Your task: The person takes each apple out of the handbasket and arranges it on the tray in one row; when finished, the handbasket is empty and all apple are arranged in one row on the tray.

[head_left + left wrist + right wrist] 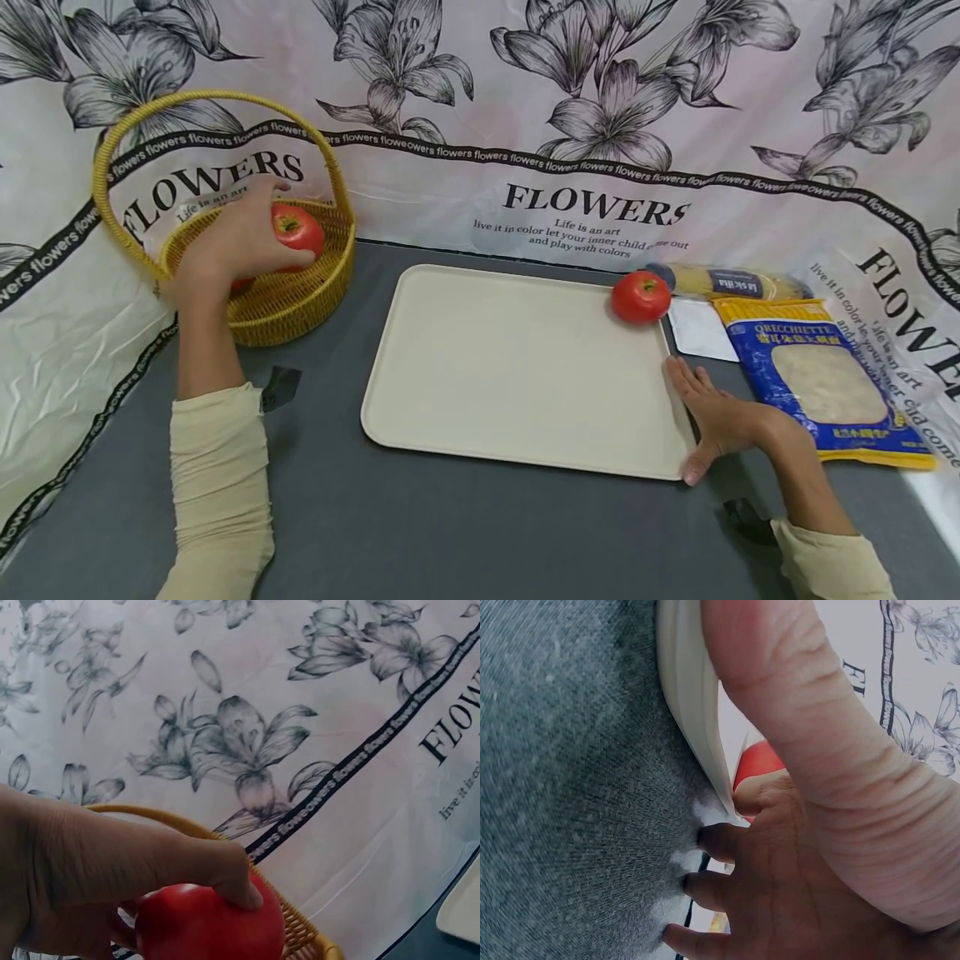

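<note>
My left hand [228,237] is inside the yellow woven basket [318,296] and grips a red tomato [298,230], which sits above the basket's bottom. In the left wrist view the thumb presses on the upper side of that tomato [210,922]; most of the other fingers are hidden behind it. Fingers spread, my right hand [720,421] rests at the right edge of a cream rectangular tray [525,367], its thumb by the near corner. Another tomato [641,297] lies at the tray's far right corner.
Right of the tray lie a blue-and-yellow bag of orecchiette [828,379], a long pasta packet [738,282] and a white card [701,329]. The basket's tall handle [217,94] arches over my left hand. A flower-printed sheet [420,192] borders the grey table [450,533] at the back.
</note>
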Available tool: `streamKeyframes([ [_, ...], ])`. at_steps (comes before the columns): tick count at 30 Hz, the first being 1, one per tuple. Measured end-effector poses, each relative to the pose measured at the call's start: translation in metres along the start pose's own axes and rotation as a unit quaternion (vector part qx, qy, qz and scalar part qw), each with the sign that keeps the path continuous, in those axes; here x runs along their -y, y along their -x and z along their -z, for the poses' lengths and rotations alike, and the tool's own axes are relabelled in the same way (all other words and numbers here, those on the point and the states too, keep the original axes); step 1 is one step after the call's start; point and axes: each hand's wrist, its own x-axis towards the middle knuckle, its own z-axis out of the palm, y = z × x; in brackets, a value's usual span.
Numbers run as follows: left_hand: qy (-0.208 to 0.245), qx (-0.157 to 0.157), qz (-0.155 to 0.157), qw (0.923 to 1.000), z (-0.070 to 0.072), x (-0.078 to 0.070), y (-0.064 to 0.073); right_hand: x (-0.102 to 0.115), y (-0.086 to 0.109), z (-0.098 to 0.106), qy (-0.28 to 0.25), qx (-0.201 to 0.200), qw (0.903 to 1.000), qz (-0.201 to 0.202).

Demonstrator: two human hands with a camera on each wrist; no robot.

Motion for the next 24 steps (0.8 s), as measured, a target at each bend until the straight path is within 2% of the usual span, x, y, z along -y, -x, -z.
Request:
streamKeyframes([
  [2,0.01,0.003,-0.009,0.9999,-0.004,-0.006,-0.001,0.0,-0.002,-0.002,0.001,0.0,1.0,0.005],
  [10,0.043,0.014,-0.055,0.9975,-0.025,-0.047,-0.009,0.0,0.0,0.002,0.006,0.001,1.0,0.002],
  [19,0.038,0.042,-0.098,0.9936,-0.052,-0.076,-0.016,0.0,-0.001,0.003,0.002,-0.004,1.0,0.006],
  [24,0.023,0.043,-0.138,0.9893,-0.066,-0.091,-0.019,0.0,0.0,0.001,-0.007,0.002,1.0,0.003],
])
